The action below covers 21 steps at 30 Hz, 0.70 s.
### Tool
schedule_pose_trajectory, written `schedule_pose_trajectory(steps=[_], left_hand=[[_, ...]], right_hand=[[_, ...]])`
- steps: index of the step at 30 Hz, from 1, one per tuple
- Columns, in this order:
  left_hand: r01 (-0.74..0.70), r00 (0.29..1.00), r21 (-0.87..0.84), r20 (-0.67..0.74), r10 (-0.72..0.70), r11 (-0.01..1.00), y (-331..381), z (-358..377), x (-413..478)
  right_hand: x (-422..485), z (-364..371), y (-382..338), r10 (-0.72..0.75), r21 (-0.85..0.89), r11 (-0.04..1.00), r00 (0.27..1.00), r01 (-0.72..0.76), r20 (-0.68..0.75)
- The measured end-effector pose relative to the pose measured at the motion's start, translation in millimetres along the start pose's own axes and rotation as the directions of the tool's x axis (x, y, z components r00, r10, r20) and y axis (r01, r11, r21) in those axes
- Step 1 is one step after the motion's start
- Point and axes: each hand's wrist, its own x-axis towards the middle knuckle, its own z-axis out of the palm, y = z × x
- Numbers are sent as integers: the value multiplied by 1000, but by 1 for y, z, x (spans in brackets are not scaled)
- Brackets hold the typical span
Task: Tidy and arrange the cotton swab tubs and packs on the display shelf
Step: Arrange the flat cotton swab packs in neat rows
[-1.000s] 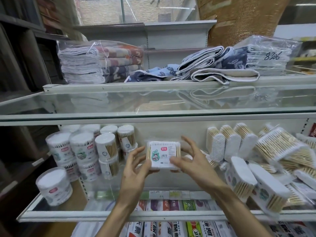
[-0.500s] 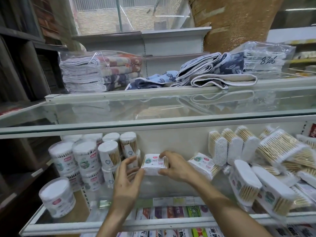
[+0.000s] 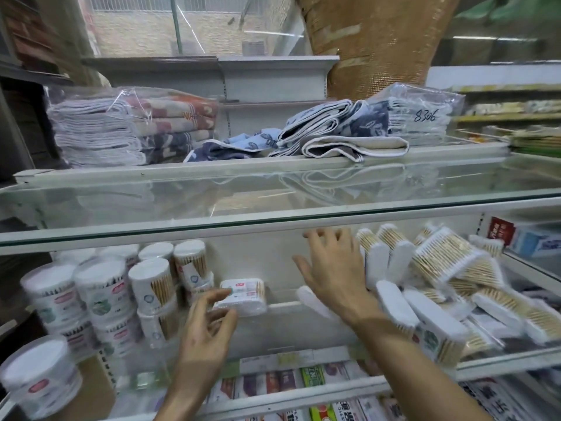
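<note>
A small square cotton swab pack [image 3: 243, 296] lies on the glass display shelf [image 3: 285, 357], just right of the stacked round swab tubs [image 3: 100, 302]. My left hand [image 3: 206, 329] hovers just in front of that pack with fingers loosely spread, holding nothing. Further right and higher, my right hand [image 3: 331, 268] is open with its fingers spread, reaching toward a jumbled heap of flat swab packs [image 3: 440, 287]. A single round tub [image 3: 39, 375] stands alone at the shelf's front left corner.
An upper glass shelf [image 3: 273, 208] hangs right over both hands. Folded towels [image 3: 334, 132] and bagged cloths [image 3: 130, 129] lie on top of it. Colourful boxed goods [image 3: 303, 387] show through the glass on the shelf below.
Both hands carried the square pack down and back, set it beside the tubs and let go. My right hand has moved right toward the heap of packs.
</note>
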Motion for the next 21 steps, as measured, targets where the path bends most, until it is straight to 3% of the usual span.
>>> schedule_pose_trajectory(steps=[1,5,7,10,14,16,17,19,20,21], left_hand=[[0,1000,-4,10,0,1000,0,5,0],[-10,998,-33,58,12,999,5,25,-4],[-10,996,-46,87,14,999,7,34,-5],[-14,995,-59,103,20,998,7,41,-4],[40,994,-98,105,-30,994,9,43,0],[77,993,-142,94,-64,987,13,42,0],[83,994,-173,90,-68,981,16,42,0],[99,991,-247,115,-72,964,21,41,0],[117,987,-291,138,-79,949,24,40,-1],[140,983,-334,160,-91,932,26,41,-1]], right_hand=[[5,-9,13,54,-116,992,998,-57,-28],[13,-28,49,255,-356,917,951,-181,175],[10,-27,54,247,-354,920,949,-167,195],[1,-17,49,120,-341,938,981,-62,152],[-10,-4,43,-10,-174,985,998,20,58],[-11,-13,41,69,144,987,998,-70,13],[-11,-23,38,160,370,912,984,-179,79],[-11,-37,32,277,730,532,903,-429,329],[-13,-39,28,263,792,341,860,-507,438],[-16,-38,24,228,804,215,829,-555,511]])
